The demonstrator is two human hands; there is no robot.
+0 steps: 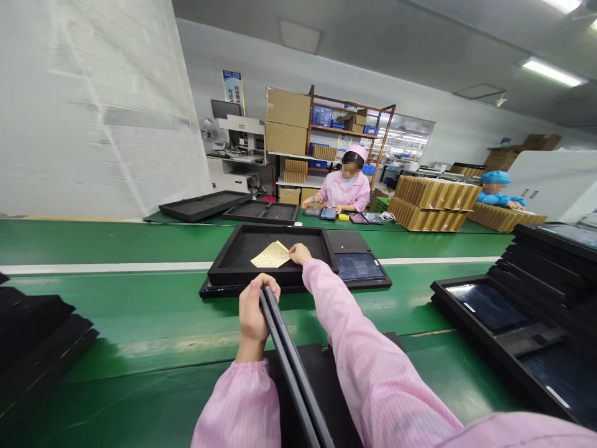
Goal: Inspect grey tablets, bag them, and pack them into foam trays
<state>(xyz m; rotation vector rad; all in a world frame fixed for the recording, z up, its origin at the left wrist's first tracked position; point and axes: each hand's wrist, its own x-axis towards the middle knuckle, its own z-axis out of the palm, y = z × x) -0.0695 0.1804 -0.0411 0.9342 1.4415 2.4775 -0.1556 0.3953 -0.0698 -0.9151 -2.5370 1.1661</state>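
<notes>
My left hand (254, 310) is wrapped round the upper end of two thin dark tablets (290, 361), held together on edge. Their lower ends run out of view at the bottom. Farther forward, my right hand (300, 253) has its fingers closed at the right edge of a yellow sticker sheet (271, 254) covered in rows of small marks. That sheet lies in a black foam tray (275, 233), which rests on another tray. To the right, a tablet (358, 266) lies in the lower tray's compartment.
Black trays with tablets are stacked at right (494, 311); more black trays (41, 348) stand at left. Across the green bench (153, 311), a person in pink (347, 186) sits behind several devices. Cardboard-divider boxes (429, 205) stand near a person in blue (497, 193).
</notes>
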